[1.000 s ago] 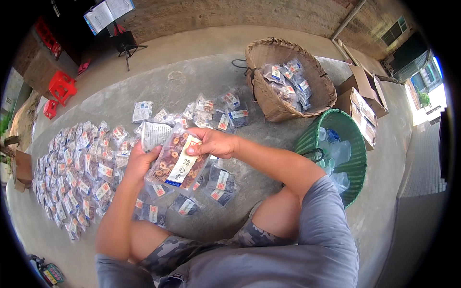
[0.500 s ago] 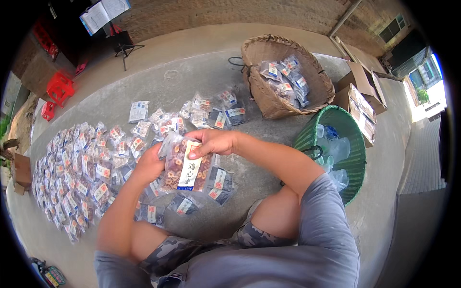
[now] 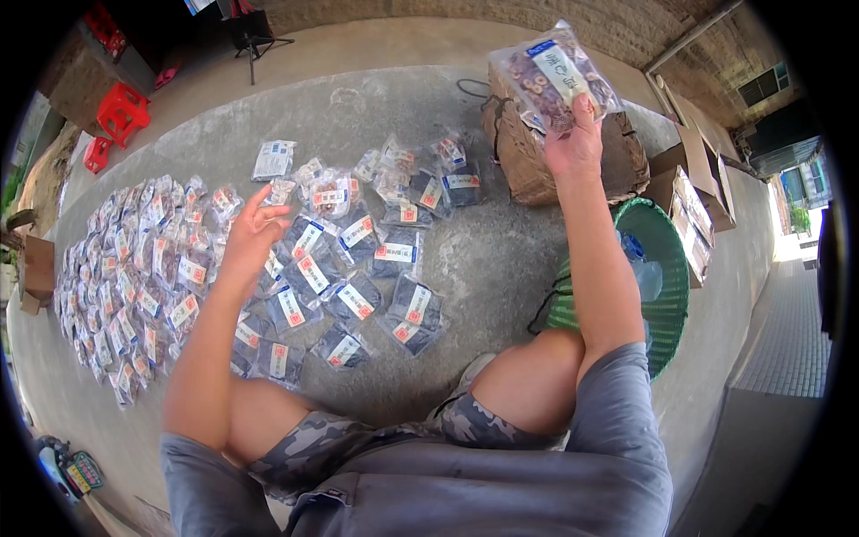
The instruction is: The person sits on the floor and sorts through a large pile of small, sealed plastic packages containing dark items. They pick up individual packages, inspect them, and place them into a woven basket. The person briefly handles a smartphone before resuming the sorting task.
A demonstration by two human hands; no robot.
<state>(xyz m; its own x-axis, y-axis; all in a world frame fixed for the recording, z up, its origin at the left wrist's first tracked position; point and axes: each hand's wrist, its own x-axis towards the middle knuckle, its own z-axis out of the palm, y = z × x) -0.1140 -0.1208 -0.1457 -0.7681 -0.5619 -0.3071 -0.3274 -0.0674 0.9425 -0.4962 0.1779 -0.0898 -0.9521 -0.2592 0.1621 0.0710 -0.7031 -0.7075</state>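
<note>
My right hand (image 3: pixel 574 148), at the end of an outstretched arm, grips a clear plastic bag of dried date rings (image 3: pixel 535 82) with a white and blue label. The bag is raised over the brown woven basket (image 3: pixel 523 170), whose contents are mostly hidden behind it. My left hand (image 3: pixel 255 234) is empty, its fingers apart, above the packets on the ground. Below and right of it lie several dark-filled packets (image 3: pixel 356 302) with white and red labels. A packet of reddish dried pieces (image 3: pixel 331 195) lies just beyond them.
A large spread of small clear packets (image 3: pixel 125 286) covers the ground at left. Beside my right arm stands a green basket (image 3: pixel 669 304) holding clear plastic items. Cardboard boxes (image 3: pixel 684 201) sit at the right, a red stool (image 3: pixel 123 112) at the far left, and a black stand (image 3: pixel 250 40) at the back.
My right hand has carried the date bag from in front of me up and right to above the woven basket. My left hand has let go of it and opened.
</note>
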